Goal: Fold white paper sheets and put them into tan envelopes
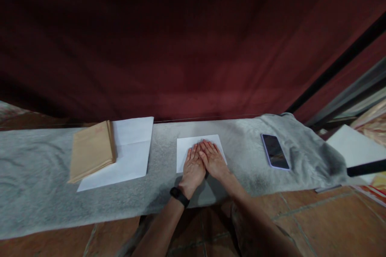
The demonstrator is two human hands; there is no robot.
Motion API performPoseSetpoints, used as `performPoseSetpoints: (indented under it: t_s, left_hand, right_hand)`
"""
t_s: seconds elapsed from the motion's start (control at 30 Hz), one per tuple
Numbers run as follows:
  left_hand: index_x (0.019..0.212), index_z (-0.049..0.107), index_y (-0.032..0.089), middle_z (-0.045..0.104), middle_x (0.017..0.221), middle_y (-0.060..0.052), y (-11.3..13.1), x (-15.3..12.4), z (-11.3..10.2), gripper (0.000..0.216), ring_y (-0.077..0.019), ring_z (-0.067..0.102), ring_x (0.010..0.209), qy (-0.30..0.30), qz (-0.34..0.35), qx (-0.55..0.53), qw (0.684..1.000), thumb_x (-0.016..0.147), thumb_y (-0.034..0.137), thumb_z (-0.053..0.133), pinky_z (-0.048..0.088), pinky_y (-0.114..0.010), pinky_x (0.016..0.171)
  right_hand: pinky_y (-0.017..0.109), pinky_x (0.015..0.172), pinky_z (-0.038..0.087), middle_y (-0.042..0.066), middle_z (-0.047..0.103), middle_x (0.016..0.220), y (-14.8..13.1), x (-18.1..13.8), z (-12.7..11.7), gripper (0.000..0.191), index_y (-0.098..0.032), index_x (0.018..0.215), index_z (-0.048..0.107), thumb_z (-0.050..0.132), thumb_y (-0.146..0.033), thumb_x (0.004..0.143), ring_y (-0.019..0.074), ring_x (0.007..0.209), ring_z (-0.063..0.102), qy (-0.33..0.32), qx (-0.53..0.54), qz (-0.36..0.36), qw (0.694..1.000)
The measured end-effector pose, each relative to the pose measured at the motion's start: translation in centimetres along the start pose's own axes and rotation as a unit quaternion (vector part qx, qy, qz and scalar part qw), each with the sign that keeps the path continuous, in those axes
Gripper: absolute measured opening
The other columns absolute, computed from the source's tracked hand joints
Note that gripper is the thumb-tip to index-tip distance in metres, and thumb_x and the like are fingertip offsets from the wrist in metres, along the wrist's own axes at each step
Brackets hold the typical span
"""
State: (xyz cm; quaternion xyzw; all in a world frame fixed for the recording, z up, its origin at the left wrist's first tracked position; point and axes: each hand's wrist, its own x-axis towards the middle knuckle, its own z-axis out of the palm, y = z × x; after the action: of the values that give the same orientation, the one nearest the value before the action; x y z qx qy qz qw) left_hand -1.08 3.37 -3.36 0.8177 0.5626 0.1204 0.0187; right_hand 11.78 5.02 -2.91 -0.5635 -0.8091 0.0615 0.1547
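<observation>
Left hand and right hand flat, overlapping, gripping nothing; presumably spreading pressure over the white paper, midway along the grey bench; brown stack and phone sit toward opposite ends, likely for elbow room.

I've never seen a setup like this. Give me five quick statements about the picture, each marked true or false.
1. The left hand and right hand rest on a small white sheet. True.
2. The dark wristband is on the right wrist. False: it is on the left.
3. The phone lies on the grey cloth. True.
4. The brown paper stack lies under the larger white sheet. False: it lies partly on top.
5. Both hands are bare. True.
</observation>
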Motion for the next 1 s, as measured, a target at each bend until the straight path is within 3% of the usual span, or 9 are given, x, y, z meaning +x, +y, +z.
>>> performPoseSetpoints:
  t_s: [0.2, 0.4, 0.73, 1.0]
  left_hand:
    - [0.153, 0.036, 0.009, 0.040, 0.159, -0.013, -0.4, 0.3, -0.2, 0.056, -0.0227, 0.029, 0.151, -0.006, -0.003, 0.005, 1.000, 0.097, 0.015, 0.031, 0.025, -0.045, 0.124]
    - [0.154, 0.034, 0.009, 0.036, 0.161, -0.012, -2.5, -0.4, -0.3, 0.056, -0.0218, 0.027, 0.152, 0.002, -0.048, 0.028, 0.998, 0.102, 0.026, 0.027, 0.021, -0.044, 0.126]
    - [0.154, 0.034, 0.007, 0.034, 0.161, -0.015, -5.0, -1.3, -0.8, 0.058, -0.0257, 0.031, 0.150, 0.017, -0.092, 0.066, 0.993, 0.103, 0.033, 0.025, 0.024, -0.048, 0.123]
    - [0.155, 0.034, 0.008, 0.036, 0.160, -0.016, -5.0, -1.4, -0.4, 0.058, -0.0261, 0.028, 0.151, 0.023, -0.089, 0.073, 0.993, 0.103, 0.035, 0.026, 0.024, -0.049, 0.123]
  right_hand:
    - [0.046, 0.123, 0.026, 0.008, 0.039, 0.159, 0.4, 0.7, 0.2, 0.053, -0.017, 0.152, 0.043, 0.020, -0.037, 0.108, 0.0224, 0.149, 0.033, -0.009, -0.018, 0.015, 1.000]
    - [0.047, 0.122, 0.025, 0.008, 0.036, 0.161, 1.0, 0.4, 0.5, 0.051, -0.021, 0.153, 0.041, 0.027, -0.040, 0.108, 0.0256, 0.148, 0.034, 0.008, -0.052, 0.028, 0.998]
    - [0.052, 0.121, 0.025, 0.014, 0.044, 0.155, 1.6, 0.8, 0.3, 0.055, -0.011, 0.151, 0.045, 0.026, -0.039, 0.107, 0.0301, 0.144, 0.041, 0.061, -0.059, 0.085, 0.993]
    - [0.051, 0.122, 0.023, 0.008, 0.041, 0.158, -0.8, 2.0, 1.4, 0.052, -0.020, 0.154, 0.040, 0.029, -0.040, 0.107, 0.0250, 0.147, 0.036, 0.029, -0.026, 0.012, 0.999]
